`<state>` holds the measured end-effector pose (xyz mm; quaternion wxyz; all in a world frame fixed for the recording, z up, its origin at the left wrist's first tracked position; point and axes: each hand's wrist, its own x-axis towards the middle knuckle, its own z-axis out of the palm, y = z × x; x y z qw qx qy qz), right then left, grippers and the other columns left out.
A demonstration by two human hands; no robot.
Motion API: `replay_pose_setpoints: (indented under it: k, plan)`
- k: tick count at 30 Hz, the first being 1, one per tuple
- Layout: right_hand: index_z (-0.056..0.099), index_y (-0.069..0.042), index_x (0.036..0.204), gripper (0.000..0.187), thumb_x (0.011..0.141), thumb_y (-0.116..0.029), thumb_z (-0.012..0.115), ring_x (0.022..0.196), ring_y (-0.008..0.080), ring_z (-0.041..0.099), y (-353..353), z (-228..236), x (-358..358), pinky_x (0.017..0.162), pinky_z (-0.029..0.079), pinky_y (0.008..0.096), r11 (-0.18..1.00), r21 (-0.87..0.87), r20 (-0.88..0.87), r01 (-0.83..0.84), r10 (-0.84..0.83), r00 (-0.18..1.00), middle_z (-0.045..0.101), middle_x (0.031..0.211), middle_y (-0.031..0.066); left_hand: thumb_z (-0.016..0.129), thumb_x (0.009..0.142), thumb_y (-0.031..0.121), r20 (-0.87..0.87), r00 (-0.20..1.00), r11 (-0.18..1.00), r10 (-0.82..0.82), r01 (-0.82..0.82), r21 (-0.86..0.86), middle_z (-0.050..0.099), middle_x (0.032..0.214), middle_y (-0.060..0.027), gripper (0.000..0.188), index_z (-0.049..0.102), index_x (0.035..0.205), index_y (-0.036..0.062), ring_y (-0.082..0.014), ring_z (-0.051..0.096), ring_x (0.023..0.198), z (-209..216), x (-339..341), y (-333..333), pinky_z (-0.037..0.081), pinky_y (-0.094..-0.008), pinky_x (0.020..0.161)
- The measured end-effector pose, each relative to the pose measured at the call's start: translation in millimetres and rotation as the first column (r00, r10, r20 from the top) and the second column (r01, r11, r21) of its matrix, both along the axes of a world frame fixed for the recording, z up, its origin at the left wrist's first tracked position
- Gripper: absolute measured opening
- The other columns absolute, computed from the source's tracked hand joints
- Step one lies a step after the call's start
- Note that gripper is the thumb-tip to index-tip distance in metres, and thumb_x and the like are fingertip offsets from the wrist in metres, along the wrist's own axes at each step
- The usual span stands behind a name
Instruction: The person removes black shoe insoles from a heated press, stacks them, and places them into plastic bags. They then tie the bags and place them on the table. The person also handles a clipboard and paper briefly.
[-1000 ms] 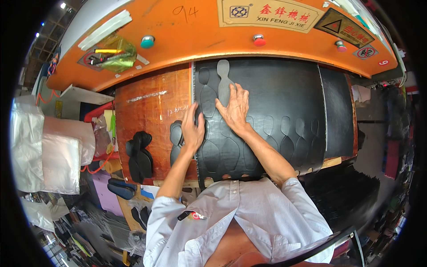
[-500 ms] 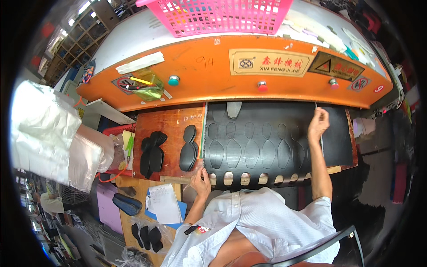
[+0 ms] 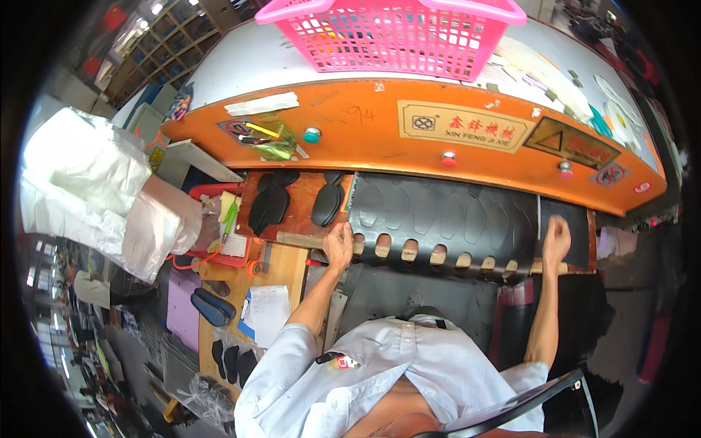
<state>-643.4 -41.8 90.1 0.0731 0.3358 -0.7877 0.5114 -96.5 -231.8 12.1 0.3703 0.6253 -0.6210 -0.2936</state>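
The left hand's [image 3: 338, 247] fingers pinch the black sheet's [image 3: 442, 208] near-left corner; the right hand's [image 3: 557, 238] curl near the surface's [image 3: 300, 208] right edge, grasp unclear. Pulling both sides evenly suits.

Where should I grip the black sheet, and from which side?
Probably by the near edge of the black sheet, from the person's side: that edge, lined with cut-outs, overhangs the wooden strip, while the far side reaches the orange machine.
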Motion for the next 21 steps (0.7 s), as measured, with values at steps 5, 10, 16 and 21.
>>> replay_pose_setpoints:
  k: [5,10,16,21]
  plan:
    - [0.072,0.004,0.100,0.044,0.101,-0.040,0.065,0.070,0.0236,0.062,57,-61,28,0.070,0.050,0.0398,0.964,0.245,0.095,0.105,-0.132,0.987,0.068,0.076,0.0121,0.054,0.104,0.043,0.103,0.994,1.000,0.025,-0.025,-0.008,0.068,0.070,-0.0134,0.043,0.069,0.086,0.0072,-0.0368,0.069,0.071,0,-1,1,0.051,-0.0477,0.068]
    - [0.071,0.003,0.099,0.048,0.104,-0.042,0.057,0.074,0.0408,0.066,56,-85,42,0.072,0.049,0.0505,0.946,0.292,0.067,0.143,-0.169,0.983,0.069,0.080,0.0243,0.055,0.105,0.042,0.109,0.994,1.000,-0.002,0.005,-0.027,0.069,0.069,-0.0111,0.041,0.071,0.090,0.0065,-0.0301,0.069,0.069,-4,4,5,0.051,-0.0436,0.067]
    - [0.066,-0.001,0.091,0.047,0.105,-0.043,0.051,0.084,0.0513,0.064,58,-82,51,0.075,0.048,0.0566,0.911,0.364,-0.133,0.193,-0.154,0.979,0.068,0.084,0.0280,0.058,0.103,0.037,-0.049,0.991,0.987,-0.122,0.117,-0.107,0.070,0.069,-0.0129,0.040,0.071,0.090,0.0011,-0.0283,0.071,0.068,-12,15,3,0.052,-0.0422,0.067]
    - [0.063,0.001,0.086,0.048,0.106,-0.042,0.052,0.079,0.0479,0.063,83,-96,63,0.072,0.046,0.0525,0.920,0.372,0.002,0.123,-0.133,0.991,0.065,0.079,0.0259,0.058,0.103,0.032,-0.067,0.990,0.992,-0.124,0.126,0.020,0.071,0.072,-0.0150,0.034,0.070,0.096,0.0011,-0.0305,0.070,0.069,-21,32,24,0.052,-0.0432,0.068]
